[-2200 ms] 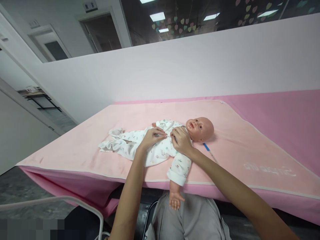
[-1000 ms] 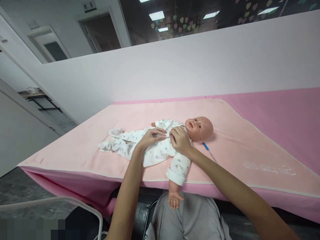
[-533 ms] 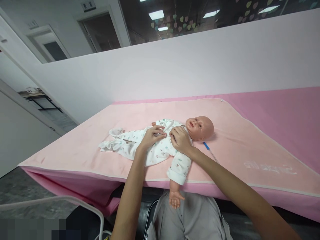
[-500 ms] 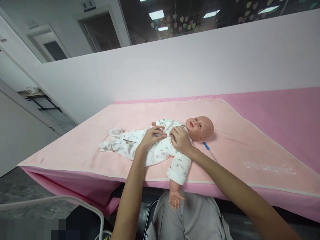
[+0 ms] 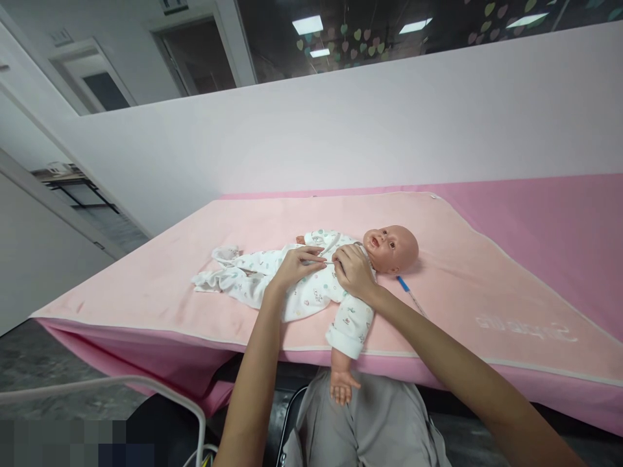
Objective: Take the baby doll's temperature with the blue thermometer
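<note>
A baby doll (image 5: pixel 389 250) in a white patterned outfit (image 5: pixel 311 297) lies on its back, head to the right, one arm hanging over the near edge. Over its chest, my left hand (image 5: pixel 296 264) pinches a thin white strip (image 5: pixel 329 262) that looks like a tie of the outfit. My right hand (image 5: pixel 351 269), fingers curled, grips the other end close to the doll's neck. The strip spans the small gap between my fingertips; its ends are hidden. Beside the doll's head lies a slim stick with a blue end (image 5: pixel 403 284), apart from both hands.
A pale pink mat (image 5: pixel 170 259) covers the table over a darker pink cloth (image 5: pixel 559 227). Behind it rises a white wall (image 5: pixel 389 130) with a window above. A light-coloured curved rail (image 5: pixel 146 383) stands at the lower left, near my legs.
My hands keep their hold on the white strip at almost the same spot over the doll's chest. The view has shifted slightly.
</note>
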A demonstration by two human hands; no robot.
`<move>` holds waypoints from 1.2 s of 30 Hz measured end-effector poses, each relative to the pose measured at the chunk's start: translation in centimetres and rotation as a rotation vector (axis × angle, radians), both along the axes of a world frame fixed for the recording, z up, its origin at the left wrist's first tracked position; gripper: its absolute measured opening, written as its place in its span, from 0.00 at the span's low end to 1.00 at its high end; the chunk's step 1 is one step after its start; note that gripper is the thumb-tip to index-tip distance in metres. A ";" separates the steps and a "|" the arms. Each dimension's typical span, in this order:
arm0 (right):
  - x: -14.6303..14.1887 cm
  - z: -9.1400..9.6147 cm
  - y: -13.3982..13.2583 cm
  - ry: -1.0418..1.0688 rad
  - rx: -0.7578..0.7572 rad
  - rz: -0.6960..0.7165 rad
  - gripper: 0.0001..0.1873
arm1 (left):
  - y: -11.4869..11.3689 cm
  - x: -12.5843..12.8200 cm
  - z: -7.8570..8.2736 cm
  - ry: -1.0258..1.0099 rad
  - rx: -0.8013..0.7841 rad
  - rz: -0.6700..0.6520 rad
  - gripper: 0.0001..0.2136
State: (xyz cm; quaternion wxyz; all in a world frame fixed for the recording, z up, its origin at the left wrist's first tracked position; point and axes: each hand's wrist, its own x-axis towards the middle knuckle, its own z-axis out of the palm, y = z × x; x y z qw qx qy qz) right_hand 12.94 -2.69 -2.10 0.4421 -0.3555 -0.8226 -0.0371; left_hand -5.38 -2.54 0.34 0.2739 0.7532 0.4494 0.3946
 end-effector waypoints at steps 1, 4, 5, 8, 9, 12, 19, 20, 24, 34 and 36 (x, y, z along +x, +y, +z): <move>0.0 0.0 0.0 0.004 0.001 0.001 0.07 | 0.0 0.0 0.0 0.009 0.000 -0.005 0.14; 0.0 0.0 0.0 0.006 0.002 0.001 0.07 | 0.0 -0.2 0.1 0.031 0.003 -0.014 0.14; 0.0 0.0 0.0 0.005 0.000 0.000 0.06 | 0.0 -0.2 0.1 0.032 0.003 -0.009 0.14; 0.0 0.0 0.0 -0.002 -0.004 -0.006 0.06 | 0.0 -0.1 0.0 0.032 0.010 0.016 0.14; 0.0 0.1 0.0 -0.005 -0.002 -0.009 0.06 | 0.0 0.0 0.0 0.034 0.016 0.021 0.14; 0.0 0.1 0.0 -0.010 0.004 -0.017 0.06 | 0.0 0.1 0.0 0.041 0.034 0.026 0.14; 0.0 0.0 0.0 -0.002 0.000 -0.011 0.07 | 0.1 -0.3 0.0 0.031 -0.022 -0.039 0.14; 0.0 0.0 0.0 0.000 0.000 -0.013 0.07 | 0.1 -0.3 0.0 0.026 -0.032 -0.048 0.14; 0.0 0.0 0.1 -0.001 0.002 -0.014 0.07 | 0.0 -0.3 -0.1 0.000 -0.029 -0.036 0.14; 0.0 0.2 -0.1 -0.001 0.005 -0.022 0.07 | -0.2 -0.3 0.1 0.027 -0.026 -0.050 0.14; 0.0 0.2 -0.1 0.003 0.005 -0.019 0.07 | -0.1 -0.4 0.0 0.028 -0.032 -0.070 0.14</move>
